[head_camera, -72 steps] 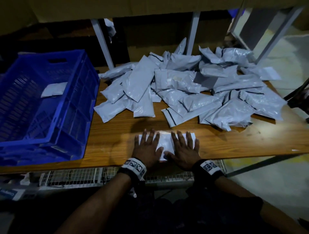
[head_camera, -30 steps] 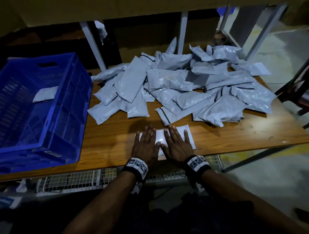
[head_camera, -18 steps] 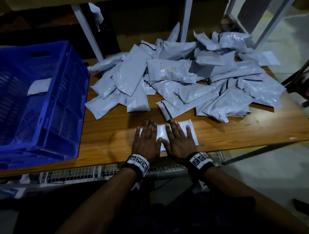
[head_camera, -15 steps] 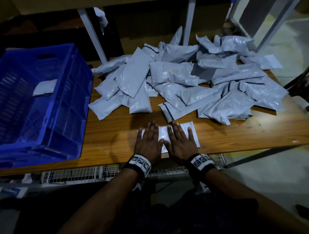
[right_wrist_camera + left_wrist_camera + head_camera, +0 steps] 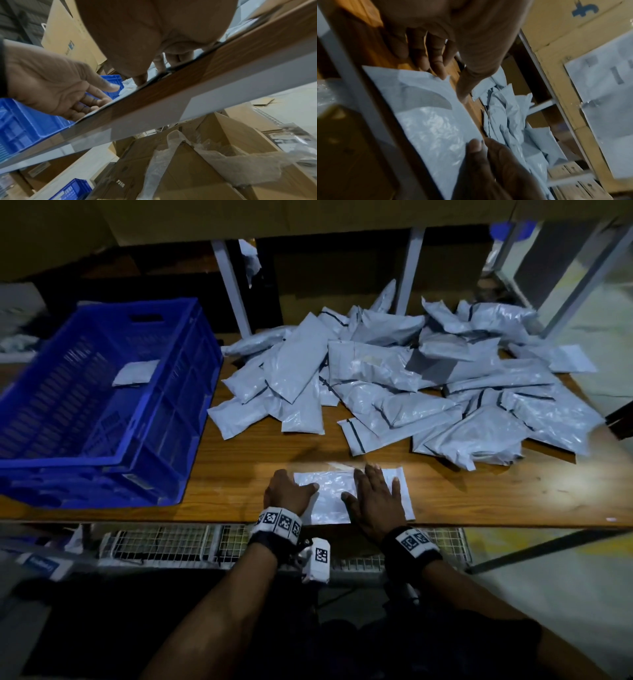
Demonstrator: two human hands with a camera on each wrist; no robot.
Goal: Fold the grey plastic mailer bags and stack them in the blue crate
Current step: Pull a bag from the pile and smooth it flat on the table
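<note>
A folded grey mailer bag (image 5: 334, 494) lies flat at the near edge of the wooden table (image 5: 239, 467). My left hand (image 5: 291, 484) grips its left edge, thumb on top and fingers curled at the edge (image 5: 96, 97). My right hand (image 5: 376, 491) lies flat with straight fingers and presses the right part of the bag. In the left wrist view my thumb (image 5: 474, 146) rests on the bag (image 5: 428, 121). The blue crate (image 5: 202, 344) stands at the left with one folded bag (image 5: 135, 372) inside. A loose pile of grey mailer bags (image 5: 394, 392) covers the far half of the table.
Two grey metal uprights (image 5: 233, 285) (image 5: 407, 268) rise behind the pile. A wire mesh shelf (image 5: 164, 542) runs under the table's front edge. Cardboard boxes (image 5: 188, 169) and a second blue crate (image 5: 72, 189) sit below.
My left hand has slid from flat on the bag to its left edge and curled its fingers there. My right hand stays flat on the bag, slightly further right.
</note>
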